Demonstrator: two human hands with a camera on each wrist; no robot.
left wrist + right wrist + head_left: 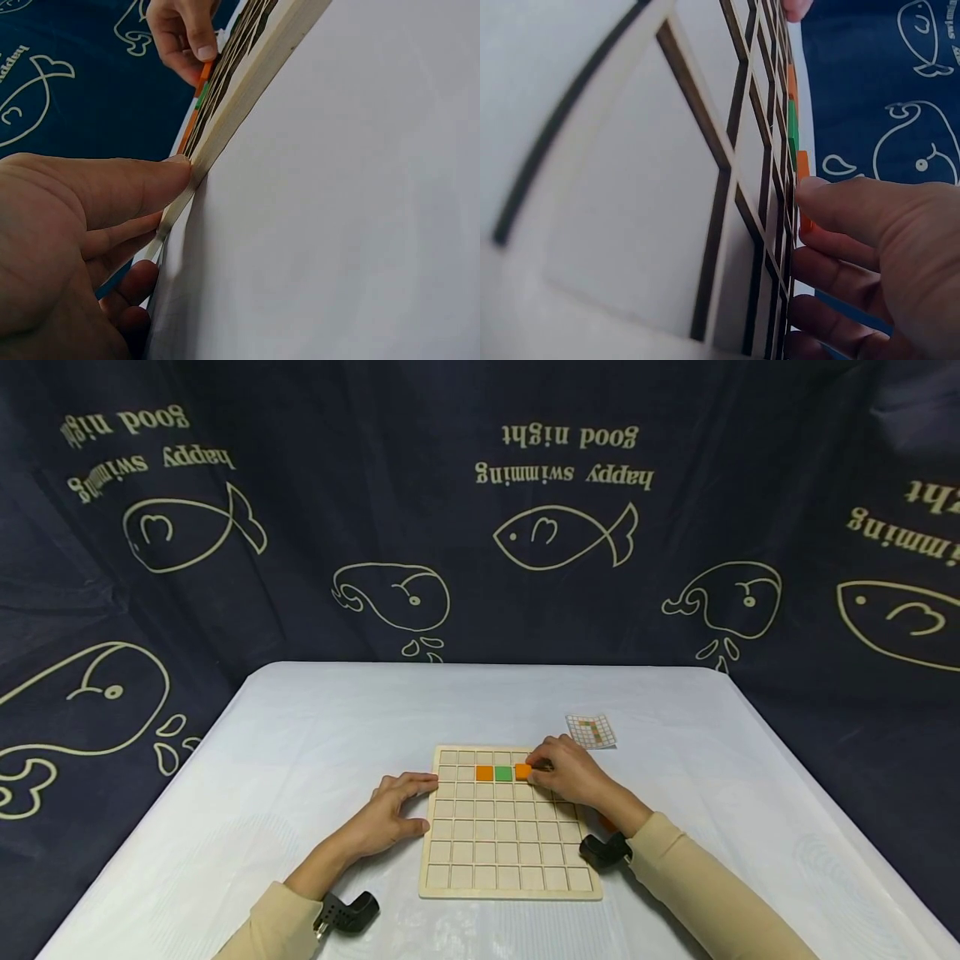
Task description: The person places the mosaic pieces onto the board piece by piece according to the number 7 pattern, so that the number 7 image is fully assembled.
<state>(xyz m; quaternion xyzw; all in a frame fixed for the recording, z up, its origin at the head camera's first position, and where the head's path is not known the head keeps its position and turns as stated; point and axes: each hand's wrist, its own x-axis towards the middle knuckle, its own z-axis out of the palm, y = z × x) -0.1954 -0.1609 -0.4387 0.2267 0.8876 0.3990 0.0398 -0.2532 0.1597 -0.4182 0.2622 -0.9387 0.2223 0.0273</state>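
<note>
A light wooden board [506, 853] with a grid of square cells lies on the table. In its second row from the far side sit an orange square tile [485, 773] and, beside it, a green square tile [503, 774]. My right hand [572, 773] pinches another orange tile [522, 772] between thumb and fingers, just right of the green one. In the right wrist view this tile [803, 165] stands slightly proud of the board. My left hand [384, 817] touches the board's left edge with its thumb and extended fingers.
A small card [591, 732] printed with a coloured grid pattern lies beyond the board's far right corner. Something orange-red [607, 823] shows partly from under the right wrist. White cloth [360, 710] covers the table, and a dark patterned curtain [480, 610] hangs behind it.
</note>
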